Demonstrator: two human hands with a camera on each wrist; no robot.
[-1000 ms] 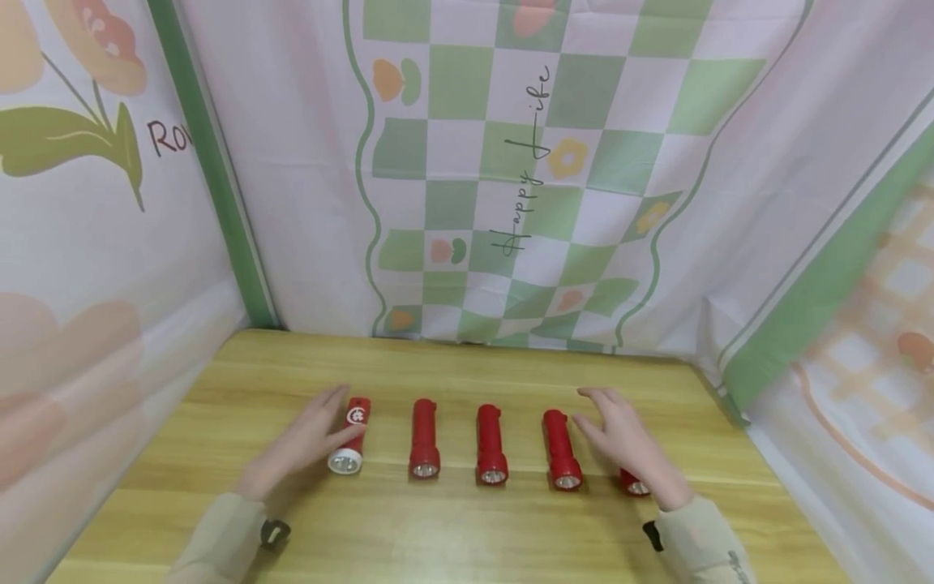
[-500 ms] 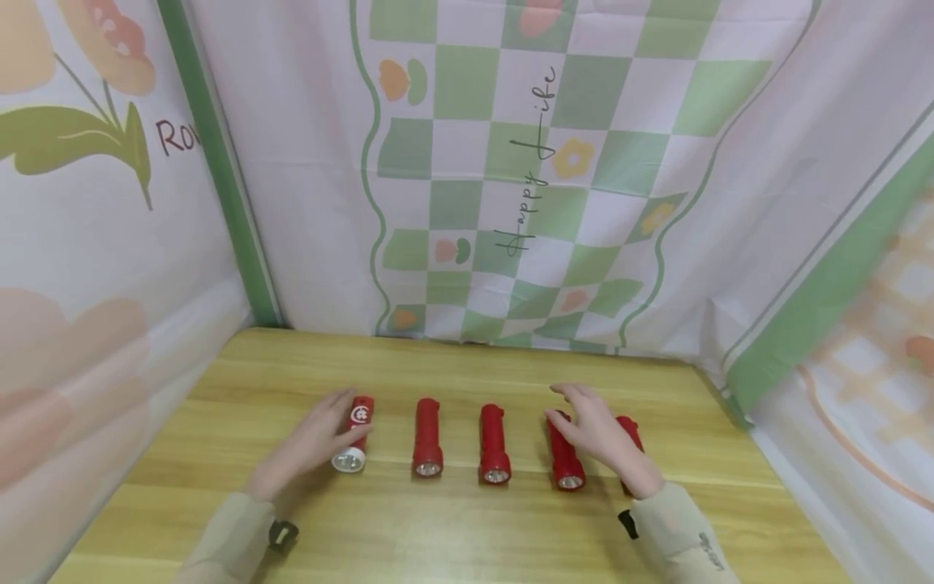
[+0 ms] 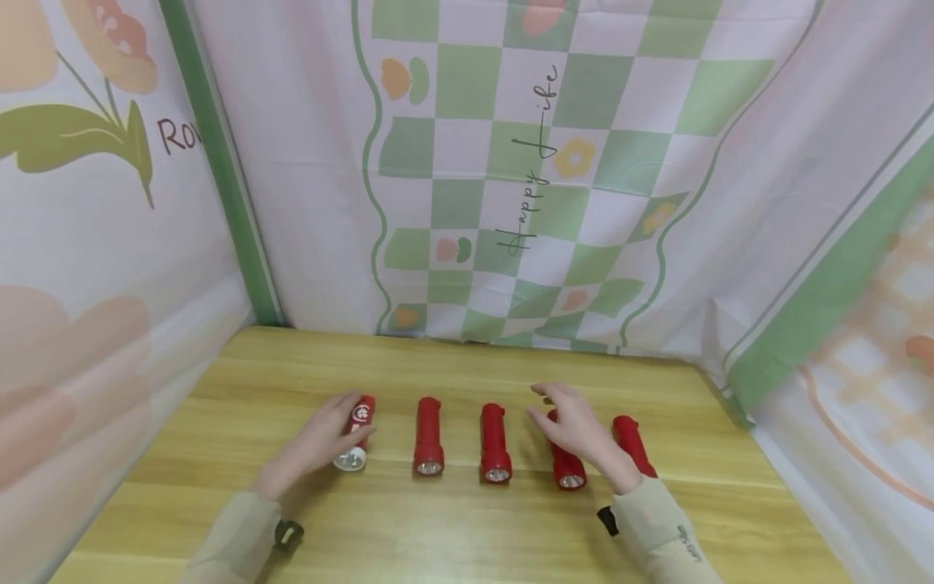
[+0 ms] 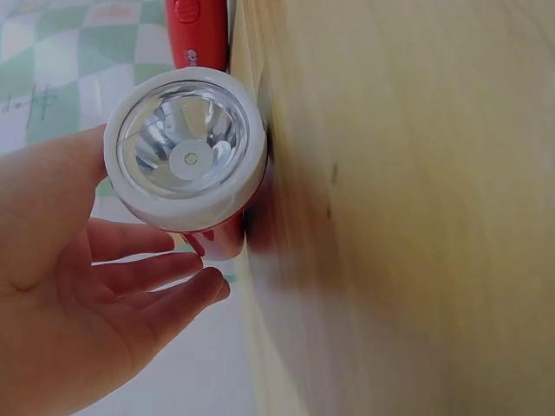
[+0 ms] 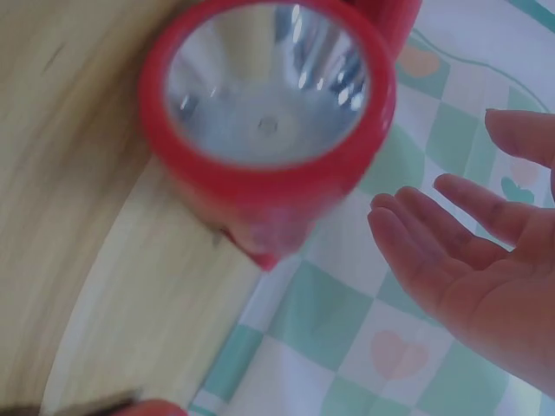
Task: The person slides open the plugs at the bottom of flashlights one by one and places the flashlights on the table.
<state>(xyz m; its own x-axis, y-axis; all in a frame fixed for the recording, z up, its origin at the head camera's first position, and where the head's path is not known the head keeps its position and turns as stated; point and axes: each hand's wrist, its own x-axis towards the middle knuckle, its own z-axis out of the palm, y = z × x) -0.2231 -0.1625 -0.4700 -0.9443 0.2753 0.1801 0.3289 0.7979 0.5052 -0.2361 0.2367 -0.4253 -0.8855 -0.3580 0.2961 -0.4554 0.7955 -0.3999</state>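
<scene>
In the head view, my left hand (image 3: 317, 438) lies alongside a red flashlight with a white rim (image 3: 351, 461), at the left end of a row. The left wrist view shows loosely bent fingers beside and behind its white head (image 4: 186, 212), thumb on the far side. My right hand (image 3: 580, 428) hovers over a plain red flashlight (image 3: 568, 470), hiding part of its barrel. Its fingers are spread and hold nothing. In the right wrist view, a red flashlight head (image 5: 260, 178) fills the upper middle, apart from the fingers (image 5: 416, 230).
Two more red flashlights, one left of centre (image 3: 428, 434) and one at centre (image 3: 494, 438), lie parallel on the wooden table (image 3: 452, 535). Another red flashlight (image 3: 629, 438) lies at the right end, partly behind the right forearm. Patterned curtains (image 3: 467, 203) enclose the back and sides.
My right hand has moved left, from over the rightmost flashlight to over its neighbour, uncovering more of the rightmost one. The left hand stays by the white-rimmed flashlight.
</scene>
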